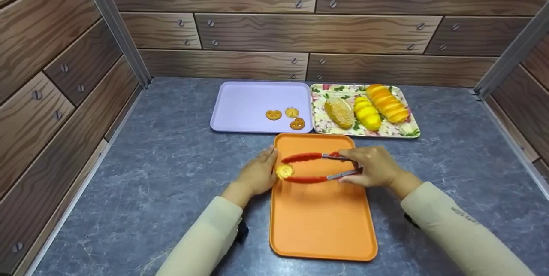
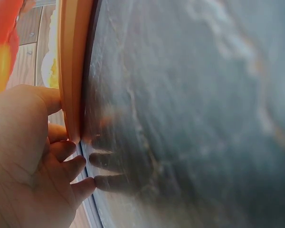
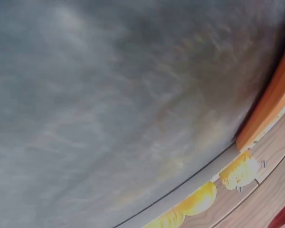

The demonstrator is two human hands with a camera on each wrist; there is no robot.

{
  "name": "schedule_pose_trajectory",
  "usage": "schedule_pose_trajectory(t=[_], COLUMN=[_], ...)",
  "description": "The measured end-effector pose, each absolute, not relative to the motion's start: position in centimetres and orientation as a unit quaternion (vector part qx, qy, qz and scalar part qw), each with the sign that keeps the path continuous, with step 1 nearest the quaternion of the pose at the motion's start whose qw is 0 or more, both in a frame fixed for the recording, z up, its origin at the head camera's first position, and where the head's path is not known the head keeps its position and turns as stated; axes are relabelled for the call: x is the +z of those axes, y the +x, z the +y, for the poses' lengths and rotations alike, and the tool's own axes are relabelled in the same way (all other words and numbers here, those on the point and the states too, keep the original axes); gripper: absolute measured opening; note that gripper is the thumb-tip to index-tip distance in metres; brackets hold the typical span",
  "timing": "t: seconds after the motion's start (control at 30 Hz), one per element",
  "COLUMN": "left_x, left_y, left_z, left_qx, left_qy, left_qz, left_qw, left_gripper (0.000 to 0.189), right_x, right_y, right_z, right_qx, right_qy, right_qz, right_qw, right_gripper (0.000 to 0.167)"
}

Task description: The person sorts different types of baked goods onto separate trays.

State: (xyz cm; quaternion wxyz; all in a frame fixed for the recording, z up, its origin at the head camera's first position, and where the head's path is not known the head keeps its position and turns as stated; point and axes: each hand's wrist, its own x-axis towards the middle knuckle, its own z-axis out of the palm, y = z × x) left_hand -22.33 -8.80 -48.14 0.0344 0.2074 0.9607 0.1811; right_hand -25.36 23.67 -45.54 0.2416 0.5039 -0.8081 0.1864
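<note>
My right hand (image 1: 373,166) grips a pair of metal tongs (image 1: 339,176) with red tips, held level over the orange tray (image 1: 324,224). Between the tong tips, near the tray's left rim, is a pale yellow flower-shaped cookie (image 1: 285,171); whether both tips touch it I cannot tell. My left hand (image 1: 256,173) rests against the left edge of that tray, its fingers fairly straight. In the left wrist view its thumb touches the tray's rim while the other fingertips reach down by the tabletop. The right wrist view shows a bit of red tong, but not the hand.
Behind the orange tray lies a lilac tray (image 1: 244,104) with two pretzel-shaped cookies (image 1: 297,123) and another flower-shaped cookie (image 1: 292,112). Beside it, a floral tray (image 1: 407,131) carries a seeded bun (image 1: 339,113), a yellow loaf (image 1: 367,113) and an orange loaf (image 1: 388,103). Wood-patterned walls (image 1: 257,31) enclose the grey tabletop.
</note>
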Motion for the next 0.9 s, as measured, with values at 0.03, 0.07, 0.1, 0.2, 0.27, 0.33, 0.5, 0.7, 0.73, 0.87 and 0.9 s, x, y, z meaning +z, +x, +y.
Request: schedule_pose_trajectory(t=[0.03, 0.07, 0.1, 0.2, 0.27, 0.33, 0.5, 0.7, 0.73, 0.87, 0.9], left_x=[-48.2, -48.2, -48.3, -48.3, -48.3, -48.2, -48.2, -48.1, -48.1, -48.0, -48.1], left_y=[-22.3, -22.3, -22.3, -22.2, -22.1, -22.1, -22.2, -22.1, -22.1, -22.1, -22.2], left_z=[-8.8, -8.8, -8.8, -8.7, -8.7, -8.6, -8.5, -8.6, -8.6, -8.7, -8.7], left_qx=[0.182, 0.182, 0.181, 0.179, 0.176, 0.176, 0.181, 0.175, 0.175, 0.175, 0.175], left_qy=[0.207, 0.205, 0.204, 0.203, 0.204, 0.203, 0.201, 0.207, 0.209, 0.213, 0.213], left_qz=[0.961, 0.961, 0.962, 0.962, 0.963, 0.963, 0.962, 0.962, 0.962, 0.961, 0.961], left_qw=[0.033, 0.032, 0.031, 0.026, 0.022, 0.025, 0.033, 0.034, 0.033, 0.030, 0.030], left_gripper=[0.061, 0.061, 0.061, 0.062, 0.061, 0.062, 0.062, 0.062, 0.062, 0.062, 0.062], right_x=[-45.4, -45.3, -45.3, -45.0, -44.8, -44.6, -44.1, -43.5, -43.3, -42.9, -42.9], right_y=[-25.6, -25.8, -26.0, -26.6, -26.9, -27.1, -27.6, -28.2, -28.3, -28.6, -28.6], right_z=[23.5, 23.4, 23.2, 22.7, 22.3, 22.0, 21.1, 19.6, 19.3, 18.2, 18.0], right_qx=[0.182, 0.176, 0.168, 0.148, 0.135, 0.129, 0.108, 0.098, 0.094, 0.070, 0.066], right_qy=[0.498, 0.492, 0.486, 0.462, 0.440, 0.416, 0.340, 0.243, 0.230, 0.191, 0.185], right_qz=[-0.810, -0.812, -0.815, -0.826, -0.837, -0.850, -0.889, -0.937, -0.944, -0.965, -0.968], right_qw=[0.250, 0.259, 0.268, 0.287, 0.296, 0.297, 0.288, 0.231, 0.218, 0.166, 0.155], right_gripper=[0.059, 0.059, 0.059, 0.061, 0.063, 0.065, 0.068, 0.071, 0.071, 0.072, 0.073])
